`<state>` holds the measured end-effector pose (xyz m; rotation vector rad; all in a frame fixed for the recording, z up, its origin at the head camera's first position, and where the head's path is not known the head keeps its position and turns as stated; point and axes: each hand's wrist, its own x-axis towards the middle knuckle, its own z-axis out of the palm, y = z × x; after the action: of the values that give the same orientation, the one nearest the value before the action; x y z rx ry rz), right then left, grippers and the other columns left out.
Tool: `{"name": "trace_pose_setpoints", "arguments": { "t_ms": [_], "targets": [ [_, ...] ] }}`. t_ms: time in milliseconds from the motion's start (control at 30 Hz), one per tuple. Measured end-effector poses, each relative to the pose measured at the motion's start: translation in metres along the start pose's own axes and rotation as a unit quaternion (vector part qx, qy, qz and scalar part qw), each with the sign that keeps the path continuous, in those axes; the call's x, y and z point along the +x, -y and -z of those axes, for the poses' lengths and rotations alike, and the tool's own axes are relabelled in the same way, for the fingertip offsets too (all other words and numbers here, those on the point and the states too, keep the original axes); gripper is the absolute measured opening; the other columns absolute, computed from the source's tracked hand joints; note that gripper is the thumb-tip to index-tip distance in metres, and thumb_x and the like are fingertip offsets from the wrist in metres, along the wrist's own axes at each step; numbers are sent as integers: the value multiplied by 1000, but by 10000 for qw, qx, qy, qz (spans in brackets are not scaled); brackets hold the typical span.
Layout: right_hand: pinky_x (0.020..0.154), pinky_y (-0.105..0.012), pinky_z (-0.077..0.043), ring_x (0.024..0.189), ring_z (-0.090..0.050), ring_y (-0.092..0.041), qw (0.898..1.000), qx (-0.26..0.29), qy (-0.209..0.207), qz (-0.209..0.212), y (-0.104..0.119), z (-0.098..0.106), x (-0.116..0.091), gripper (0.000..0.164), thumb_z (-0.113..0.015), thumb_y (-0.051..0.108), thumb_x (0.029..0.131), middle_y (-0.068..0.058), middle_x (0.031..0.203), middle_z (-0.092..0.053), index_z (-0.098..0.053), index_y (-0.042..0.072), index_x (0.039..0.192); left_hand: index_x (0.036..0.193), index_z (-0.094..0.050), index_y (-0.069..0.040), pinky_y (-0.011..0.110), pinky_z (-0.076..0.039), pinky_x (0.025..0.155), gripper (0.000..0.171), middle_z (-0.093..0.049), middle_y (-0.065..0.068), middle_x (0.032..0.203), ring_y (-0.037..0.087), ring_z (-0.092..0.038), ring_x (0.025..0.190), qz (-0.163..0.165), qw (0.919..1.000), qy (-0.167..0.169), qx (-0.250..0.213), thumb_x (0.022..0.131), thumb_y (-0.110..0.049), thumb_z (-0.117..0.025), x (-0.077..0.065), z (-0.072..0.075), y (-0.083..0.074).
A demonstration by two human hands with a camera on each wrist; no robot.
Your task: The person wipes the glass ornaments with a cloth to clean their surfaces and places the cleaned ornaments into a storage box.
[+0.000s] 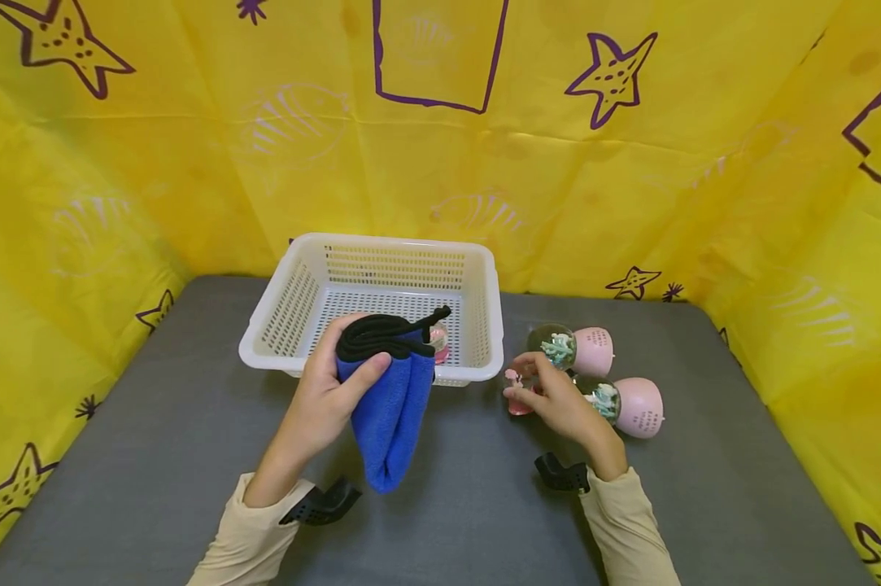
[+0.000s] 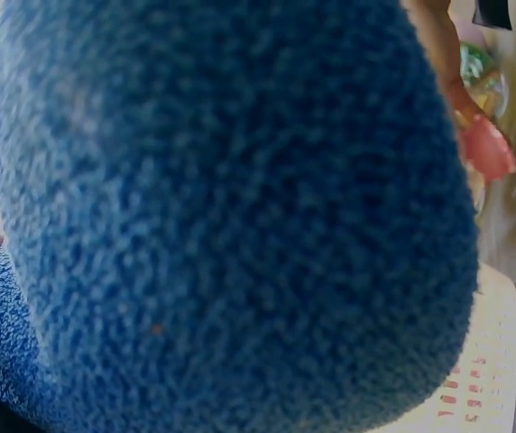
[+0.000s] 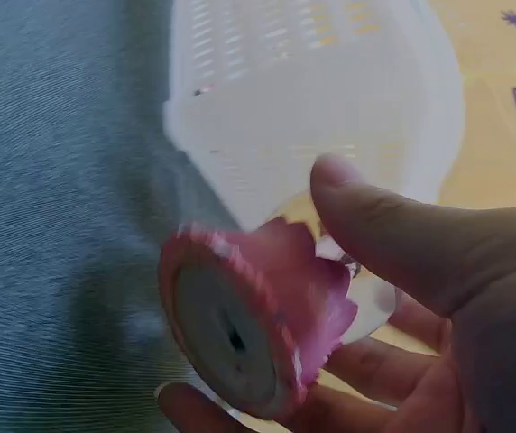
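Note:
My left hand [image 1: 333, 395] grips a folded blue cloth [image 1: 392, 423] with black edging and a black cord-like end, held up over the basket's near side. The same cloth [image 2: 231, 216] fills most of the left wrist view. With thumb and fingers my right hand [image 1: 557, 399] holds a small glass dome ornament [image 1: 519, 399] on a pink base, just right of the basket. In the right wrist view the ornament's pink scalloped base [image 3: 258, 307] is tilted, its pale underside facing the camera. Another small pink ornament [image 1: 440, 346] sits in the white basket [image 1: 279, 358], partly hidden by the cloth.
Two larger glass domes on pink bases lie on their sides right of my right hand: a far one [image 1: 594, 352] and a near one [image 1: 639, 407]. Grey cloth covers the table [image 1: 469, 505]. A yellow patterned curtain [image 1: 411, 163] surrounds the back and sides.

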<state>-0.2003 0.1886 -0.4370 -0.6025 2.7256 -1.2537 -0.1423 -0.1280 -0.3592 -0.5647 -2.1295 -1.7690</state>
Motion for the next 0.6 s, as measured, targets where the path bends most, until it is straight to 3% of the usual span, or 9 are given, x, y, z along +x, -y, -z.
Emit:
{"name": "trace_pose_setpoints", "arguments": {
  "t_ms": [133,300,500,600],
  "targets": [
    [80,-34,-55,93,-66,-27,9990,159,-157,-381,7,7,-3,50,-75,17,89,-22,125,-61,-48,-1,126,132,-50,-1,17,-47,92,43,-63,1,118,9,-59,106,46,10000,-19,57,91,3,-63,-1,0,0],
    [83,-28,-55,100,-67,-27,9980,396,-312,-389,9,16,-5,50,-75,21,89,-19,129,-62,-51,2,128,132,-50,0,16,-46,93,45,-62,5,120,8,-58,107,89,9999,-41,83,90,4,-64,-1,0,0],
    [76,-20,-55,88,-69,-11,9886,1214,-884,-136,4,25,-4,42,-69,12,93,-20,112,-70,-53,1,130,132,-50,0,16,-46,93,44,-62,3,119,8,-58,107,81,9999,-38,73,91,4,-64,-1,0,-1],
    [72,-19,-57,81,-69,-5,9774,1916,-897,-7,6,30,-5,43,-63,5,95,-9,103,-72,-48,-5,134,132,-50,0,16,-46,93,44,-62,1,119,8,-58,107,73,9999,-49,72,90,4,-64,-1,-1,-1]
  ]
}}
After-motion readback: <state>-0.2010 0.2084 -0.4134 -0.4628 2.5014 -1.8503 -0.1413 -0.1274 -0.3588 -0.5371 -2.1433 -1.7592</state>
